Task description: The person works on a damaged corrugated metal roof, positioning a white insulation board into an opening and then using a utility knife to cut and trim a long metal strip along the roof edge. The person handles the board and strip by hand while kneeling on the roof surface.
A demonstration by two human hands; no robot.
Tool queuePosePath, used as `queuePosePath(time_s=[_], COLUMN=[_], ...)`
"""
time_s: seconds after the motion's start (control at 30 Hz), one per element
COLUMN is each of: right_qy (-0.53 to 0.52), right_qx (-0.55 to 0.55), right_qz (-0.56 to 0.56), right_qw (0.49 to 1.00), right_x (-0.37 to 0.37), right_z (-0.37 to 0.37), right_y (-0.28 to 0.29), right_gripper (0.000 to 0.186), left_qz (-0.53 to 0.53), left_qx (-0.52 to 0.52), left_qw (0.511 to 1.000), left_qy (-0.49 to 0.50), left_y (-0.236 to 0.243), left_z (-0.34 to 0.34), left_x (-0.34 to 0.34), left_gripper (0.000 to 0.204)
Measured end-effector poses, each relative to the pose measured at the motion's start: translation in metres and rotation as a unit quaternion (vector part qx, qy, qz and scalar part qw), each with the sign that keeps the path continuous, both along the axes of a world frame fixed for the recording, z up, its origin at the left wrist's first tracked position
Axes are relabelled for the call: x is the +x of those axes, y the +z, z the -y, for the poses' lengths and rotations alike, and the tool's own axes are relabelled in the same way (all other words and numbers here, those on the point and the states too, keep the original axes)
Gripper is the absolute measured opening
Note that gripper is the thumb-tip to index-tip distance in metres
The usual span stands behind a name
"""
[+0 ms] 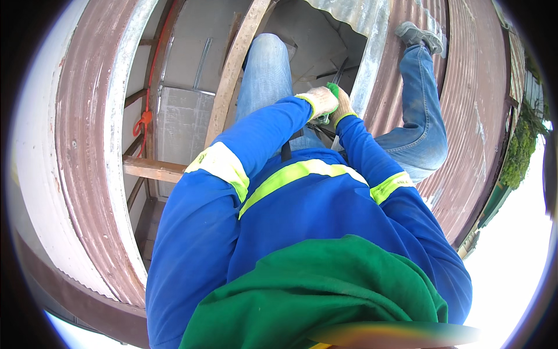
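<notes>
My hands meet in front of my lap, both in pale knit work gloves with yellow-green cuffs. The fingers of my left hand (pixel 321 102) are curled in, and something green shows where the two gloves touch. Beside it, my right hand (pixel 343 106) is closed as well. A dark, slim metal piece (pixel 339 74) juts out just beyond the gloves; I cannot tell whether either hand grips it. What lies inside the fingers is hidden. My blue sleeves carry yellow reflective bands.
I straddle an opening in a roof, my right boot (pixel 419 37) on brown corrugated sheets (pixel 465 116). Wooden beams (pixel 235 72) cross the opening above a grey panel (pixel 186 113). An orange hook (pixel 142 121) on a red cord hangs at left. A metal sheet edge (pixel 367 67) borders the gap.
</notes>
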State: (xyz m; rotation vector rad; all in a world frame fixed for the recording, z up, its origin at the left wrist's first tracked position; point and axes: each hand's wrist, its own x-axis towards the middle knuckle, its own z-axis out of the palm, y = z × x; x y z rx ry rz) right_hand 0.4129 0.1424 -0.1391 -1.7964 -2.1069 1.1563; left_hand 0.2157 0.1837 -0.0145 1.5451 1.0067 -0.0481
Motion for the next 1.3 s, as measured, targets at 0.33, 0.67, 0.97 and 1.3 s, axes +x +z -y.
queuePosePath(time_s=[0.33, 0.67, 0.97, 1.3], right_qy=[-0.573, -0.535, -0.455, -0.469], right_qx=[-0.351, -0.324, -0.189, -0.350], right_qz=[-0.404, -0.526, -0.289, -0.316], right_qw=[0.621, 0.576, 0.821, 0.747], right_x=[-0.037, -0.034, -0.026, -0.048], right_z=[-0.051, -0.079, -0.117, -0.062], right_y=[0.026, 0.067, 0.026, 0.090], right_gripper=[0.025, 0.028, 0.020, 0.018], left_qz=[0.078, 0.029, 0.000, 0.021], left_qx=[-0.040, 0.072, -0.053, -0.143], left_qw=[0.996, 0.987, 0.975, 0.952], left_qy=[-0.016, 0.142, 0.217, 0.269], left_y=[-0.033, 0.020, -0.012, 0.036], left_z=[-0.033, -0.059, -0.050, 0.024], left_x=[-0.005, 0.011, 0.027, 0.017], left_gripper=[0.023, 0.039, 0.040, 0.045])
